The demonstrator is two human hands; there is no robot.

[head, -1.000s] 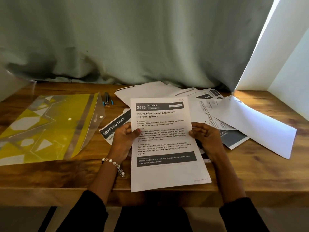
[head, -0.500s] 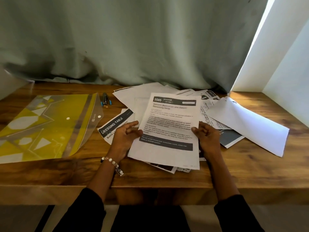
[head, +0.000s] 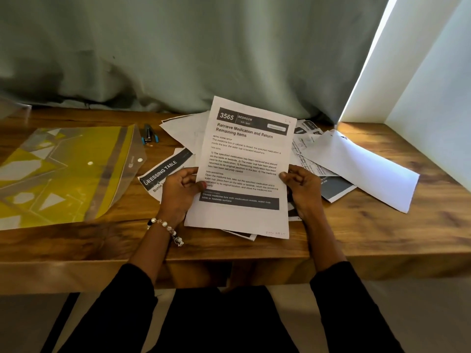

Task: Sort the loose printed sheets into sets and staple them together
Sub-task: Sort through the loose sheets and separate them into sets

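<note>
A printed sheet (head: 244,159) headed "3565 Bedroom, Retrieve Medication and Return Remaining Items" is held up over the desk, tilted slightly. My left hand (head: 179,191) pinches its left edge with the thumb on top. My right hand (head: 302,187) grips its right edge. Beneath it lies a loose pile of printed sheets (head: 316,159), among them one headed "Dressing Table" (head: 163,171) and a blank-side sheet (head: 362,169) at the right. A dark and blue stapler (head: 148,133) lies behind the pile's left end.
A yellow and clear plastic document folder (head: 63,174) covers the left of the wooden desk (head: 382,233). A grey-green curtain (head: 204,52) hangs along the back edge. A white wall (head: 433,85) borders the right side.
The 3565 sheet, lowered toward the pile half a second ago, is raised again and stands steeper. Both hands keep their hold on its edges.
</note>
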